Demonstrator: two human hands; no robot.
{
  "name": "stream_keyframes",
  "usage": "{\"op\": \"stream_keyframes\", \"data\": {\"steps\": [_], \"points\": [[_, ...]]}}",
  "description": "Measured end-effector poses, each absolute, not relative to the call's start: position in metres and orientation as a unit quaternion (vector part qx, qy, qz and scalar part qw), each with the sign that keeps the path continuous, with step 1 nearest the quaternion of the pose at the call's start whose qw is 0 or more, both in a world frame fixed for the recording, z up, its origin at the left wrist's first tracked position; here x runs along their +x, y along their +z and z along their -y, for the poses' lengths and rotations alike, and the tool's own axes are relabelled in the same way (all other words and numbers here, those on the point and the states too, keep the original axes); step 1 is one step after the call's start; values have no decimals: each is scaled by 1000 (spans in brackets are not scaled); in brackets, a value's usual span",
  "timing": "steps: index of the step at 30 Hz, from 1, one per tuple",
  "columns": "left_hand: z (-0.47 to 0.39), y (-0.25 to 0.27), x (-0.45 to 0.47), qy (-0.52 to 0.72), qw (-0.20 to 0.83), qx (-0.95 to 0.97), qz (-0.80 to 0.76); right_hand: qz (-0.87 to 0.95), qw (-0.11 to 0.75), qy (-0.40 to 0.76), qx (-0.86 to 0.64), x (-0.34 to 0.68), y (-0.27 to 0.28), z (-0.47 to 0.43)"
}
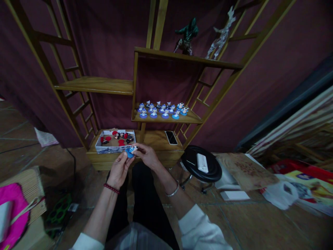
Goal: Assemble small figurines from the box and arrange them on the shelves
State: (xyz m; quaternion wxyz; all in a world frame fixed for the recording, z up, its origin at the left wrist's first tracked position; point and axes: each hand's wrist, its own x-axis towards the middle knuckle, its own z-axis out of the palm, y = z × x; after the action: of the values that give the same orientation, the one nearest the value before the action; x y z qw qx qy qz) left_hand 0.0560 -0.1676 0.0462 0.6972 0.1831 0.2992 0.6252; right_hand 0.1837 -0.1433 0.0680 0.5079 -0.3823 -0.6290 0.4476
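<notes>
Between my two hands is a small figurine (130, 151) with a blue base and a whitish upper part. The fingers of my left hand (120, 169) pinch its blue base, while my right hand (146, 155) grips the upper part. Just behind them stands an open shallow box (109, 149) holding several red and black figurines (121, 135), some lying down. On the middle shelf (166, 120), several small figurines (153, 112) with purple or blue bases stand upright in rows.
A phone (171, 137) lies on the low cabinet top (153, 139). A black round stool (201, 163) with a white object (202, 163) on it stands to the right. Two larger statues (187, 36) occupy the upper shelf (161, 53). Bags (279, 194) lie on the floor at right.
</notes>
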Motion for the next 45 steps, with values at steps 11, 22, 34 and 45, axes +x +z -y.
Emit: {"op": "stream_keyframes", "data": {"steps": [11,22,34,45], "points": [[169,48,56,608,723,133,-300,723,442,376,-375,191,81,141],[168,49,57,589,734,154,-303,743,367,407,-385,196,86,125],[169,47,55,577,736,169,-311,710,384,478,-346,192,85,123],[171,50,57,567,745,168,-309,714,377,477,-347,194,85,121]]}}
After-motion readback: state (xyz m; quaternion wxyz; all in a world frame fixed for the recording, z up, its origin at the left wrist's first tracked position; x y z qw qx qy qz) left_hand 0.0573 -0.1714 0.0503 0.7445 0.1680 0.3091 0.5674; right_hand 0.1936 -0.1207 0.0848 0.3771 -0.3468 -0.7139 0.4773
